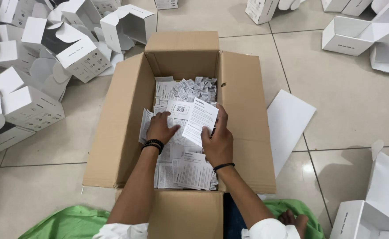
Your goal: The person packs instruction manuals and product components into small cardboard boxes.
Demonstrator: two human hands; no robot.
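Observation:
Both my hands reach into an open brown cardboard box [128, 110] on the tiled floor. Inside lie many white printed leaflets [187, 170] and, at the far end, several small white sachets [194, 88]. My right hand [218, 141] grips one folded leaflet [201, 120] by its lower edge and tilts it up. My left hand [160, 127] rests on the paper pile, fingers bent over a small card [180, 109] with a square code printed on it. Black bands circle both wrists.
A heap of open white cartons [30, 66] lies to the left of the box. More white cartons [358, 35] sit at the far right and near right [371, 212]. A flat white sheet [287, 124] lies beside the box. Green cloth [70, 223] covers my lap.

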